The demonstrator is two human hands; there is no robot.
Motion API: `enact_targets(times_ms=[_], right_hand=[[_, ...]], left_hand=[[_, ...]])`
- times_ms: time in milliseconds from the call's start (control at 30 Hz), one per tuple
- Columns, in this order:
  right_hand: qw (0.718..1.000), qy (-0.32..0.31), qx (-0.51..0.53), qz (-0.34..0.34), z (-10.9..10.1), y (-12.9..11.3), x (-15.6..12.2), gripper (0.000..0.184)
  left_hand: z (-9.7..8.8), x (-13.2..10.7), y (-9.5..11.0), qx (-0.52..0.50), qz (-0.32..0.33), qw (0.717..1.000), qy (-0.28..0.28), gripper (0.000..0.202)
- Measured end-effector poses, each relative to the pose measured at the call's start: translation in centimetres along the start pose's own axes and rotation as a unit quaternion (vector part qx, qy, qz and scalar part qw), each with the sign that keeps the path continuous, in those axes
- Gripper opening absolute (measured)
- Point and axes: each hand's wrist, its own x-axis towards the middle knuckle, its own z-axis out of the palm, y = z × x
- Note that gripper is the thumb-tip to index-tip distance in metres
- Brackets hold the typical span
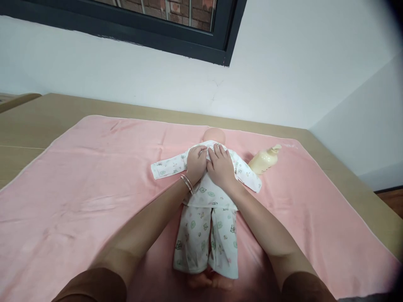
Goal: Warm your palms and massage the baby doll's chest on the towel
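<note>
A baby doll (pixel 214 135) lies stretched out on a pink blanket, its round head toward the wall and its feet (pixel 201 280) toward me. It wears a white long-sleeved top (pixel 208 196) and white trousers (pixel 192 239), both with small green prints. My left hand (pixel 197 162), with bangles at the wrist, is closed at the upper middle of the top, its fingers curled against the fabric. Beside it, my right hand (pixel 222 166) rests on the top with fingers stretched out and slightly apart. Both sleeves spread sideways; the doll's hands do not show.
A cream pump bottle (pixel 264 160) lies tilted on the blanket (pixel 78 201), right of the doll by its sleeve. Under the blanket is a wooden tabletop (pixel 28 126). A white wall (pixel 277 75) and a dark window frame (pixel 157 40) stand behind.
</note>
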Motion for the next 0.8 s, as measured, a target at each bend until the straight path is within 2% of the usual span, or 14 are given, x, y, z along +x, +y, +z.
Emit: enact_targets(times_ms=[100,233,333,433,533,700,800], right_hand=[[0.999,0.022,0.022,-0.010,0.4,0.7,-0.4,0.049],[0.995,0.041,0.080,-0.037,0.6,2.3,-0.6,0.046],[0.993,0.042,0.112,0.001,0.6,3.3,0.1,0.046],[0.995,0.018,0.093,0.037,0.5,3.2,1.0,0.049],[0.999,0.001,0.031,0.041,0.2,2.3,1.4,0.051],[0.996,0.027,-0.027,-0.077,-0.3,1.1,-0.7,0.050],[0.990,0.096,-0.003,-0.104,-0.2,1.4,-2.5,0.042]], left_hand=[[0.3,0.0,-0.3,0.025,0.031,0.999,0.000,0.024],[0.6,0.1,-0.4,0.101,0.098,0.990,-0.027,0.029],[0.7,0.1,-0.3,0.140,0.117,0.983,-0.036,0.031],[0.6,0.0,-0.3,0.160,0.121,0.979,-0.039,0.031],[0.4,-0.1,-0.4,0.159,0.123,0.979,-0.046,0.033],[0.0,-0.1,-0.5,0.106,0.102,0.988,-0.039,0.033],[-0.1,-0.2,-0.5,0.078,0.091,0.992,-0.027,0.032]])
